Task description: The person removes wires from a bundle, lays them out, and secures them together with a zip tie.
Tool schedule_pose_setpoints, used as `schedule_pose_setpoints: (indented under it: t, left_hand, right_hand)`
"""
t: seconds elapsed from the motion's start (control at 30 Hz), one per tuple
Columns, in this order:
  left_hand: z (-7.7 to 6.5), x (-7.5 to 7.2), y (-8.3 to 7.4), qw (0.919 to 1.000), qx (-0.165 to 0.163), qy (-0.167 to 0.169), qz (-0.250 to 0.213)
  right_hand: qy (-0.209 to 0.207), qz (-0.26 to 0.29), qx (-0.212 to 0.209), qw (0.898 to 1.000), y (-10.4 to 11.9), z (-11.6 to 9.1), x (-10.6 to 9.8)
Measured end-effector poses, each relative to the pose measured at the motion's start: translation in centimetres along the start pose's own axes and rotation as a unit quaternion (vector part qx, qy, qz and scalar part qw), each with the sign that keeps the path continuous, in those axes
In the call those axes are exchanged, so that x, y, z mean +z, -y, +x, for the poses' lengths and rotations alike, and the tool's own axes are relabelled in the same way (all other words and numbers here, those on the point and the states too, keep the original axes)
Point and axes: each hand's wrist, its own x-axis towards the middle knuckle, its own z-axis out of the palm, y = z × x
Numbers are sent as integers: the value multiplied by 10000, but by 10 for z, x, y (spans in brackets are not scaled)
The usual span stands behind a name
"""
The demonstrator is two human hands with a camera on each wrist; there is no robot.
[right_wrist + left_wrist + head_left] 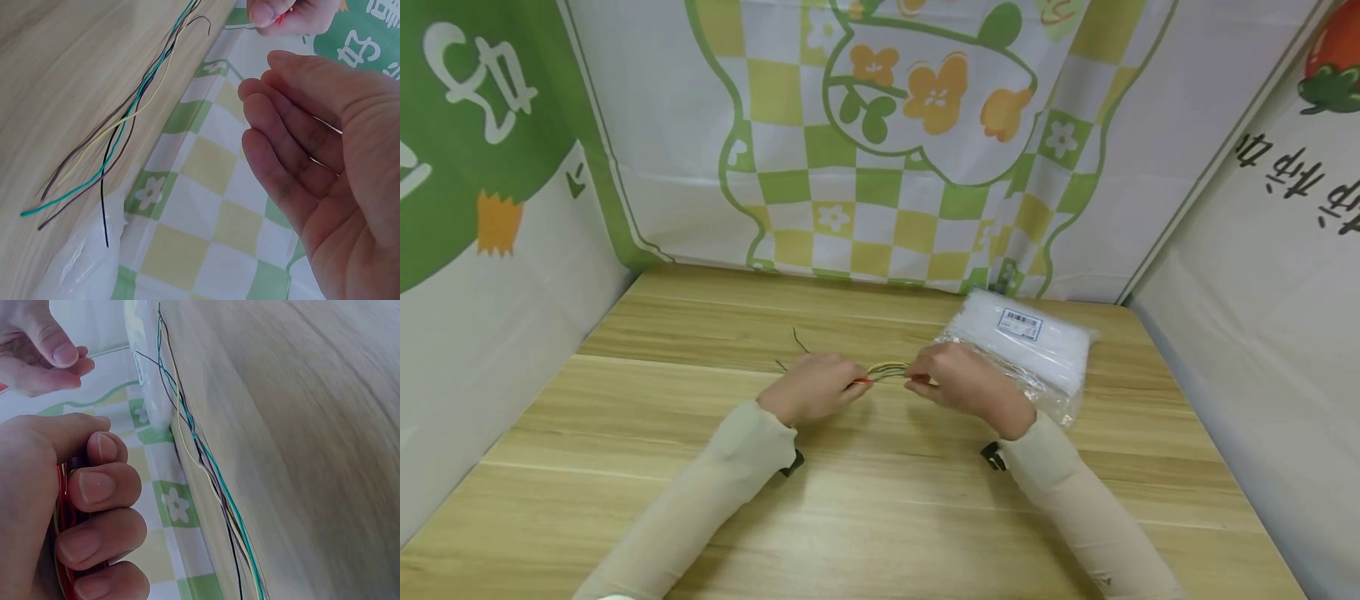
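My left hand [816, 388] clasps red wires [64, 478]; right hand [964, 380] relaxed, empty; loose wires [195, 435] lie beyond both, roughly paralleling surface's far edge [850, 293].

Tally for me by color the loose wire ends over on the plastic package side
Green wire end: 1
Yellow wire end: 1
Black wire end: 1
Brown wire ends: at least 2, some may overlap
Total: at least 5
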Motion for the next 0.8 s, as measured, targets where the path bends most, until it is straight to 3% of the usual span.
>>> schedule_pose_setpoints:
  t: [0.4, 0.8]
  left_hand:
    - [6, 2, -10, 9992, 385, -16, -71]
    - [8, 6, -14, 9989, 441, -63, -132]
  right_hand:
    - [3, 266, -206, 9994, 11, 9, -1]
    - [-159, 119, -509, 9985, 14, 13, 1]
